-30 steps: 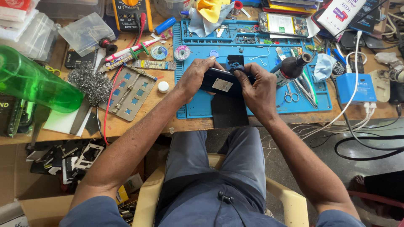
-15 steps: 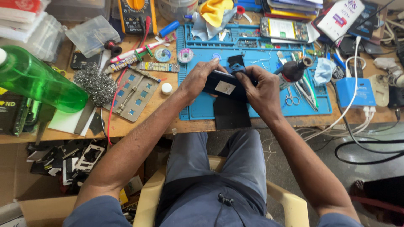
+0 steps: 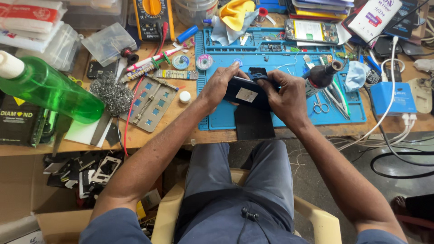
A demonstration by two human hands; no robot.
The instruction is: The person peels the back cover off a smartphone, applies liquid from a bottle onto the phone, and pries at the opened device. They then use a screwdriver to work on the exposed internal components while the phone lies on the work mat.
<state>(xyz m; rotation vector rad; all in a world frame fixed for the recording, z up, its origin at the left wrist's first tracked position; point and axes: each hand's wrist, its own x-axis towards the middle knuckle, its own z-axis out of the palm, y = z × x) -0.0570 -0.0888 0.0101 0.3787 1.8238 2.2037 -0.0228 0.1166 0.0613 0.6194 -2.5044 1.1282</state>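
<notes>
Holding a dark phone (image 3: pixel 247 93) back-up between both hands, I have it just above the blue repair mat (image 3: pixel 235 118) near the front edge of the desk (image 3: pixel 181 131). My left hand (image 3: pixel 220 84) grips its left end, fingers curled over the top edge; my right hand (image 3: pixel 285 95) clamps the right end, thumb pressing along the upper side. Since a second ago the grip has barely changed: the phone has tipped a little and my left fingers have crept further over the edge, so by my reckoning I am working at that seam and nothing has come apart.

Beneath it lies one black pad (image 3: pixel 253 122), overhanging the desk edge. On the mat I count one pair of scissors (image 3: pixel 320 106), one dark round-bodied tool (image 3: pixel 322 76), and one opened phone (image 3: pixel 312 30) at the back. Off the mat to the left: one steel wool ball (image 3: pixel 111 94), one green spray bottle (image 3: pixel 47 88), two solder spools (image 3: pixel 204 61), one yellow multimeter (image 3: pixel 152 17).
</notes>
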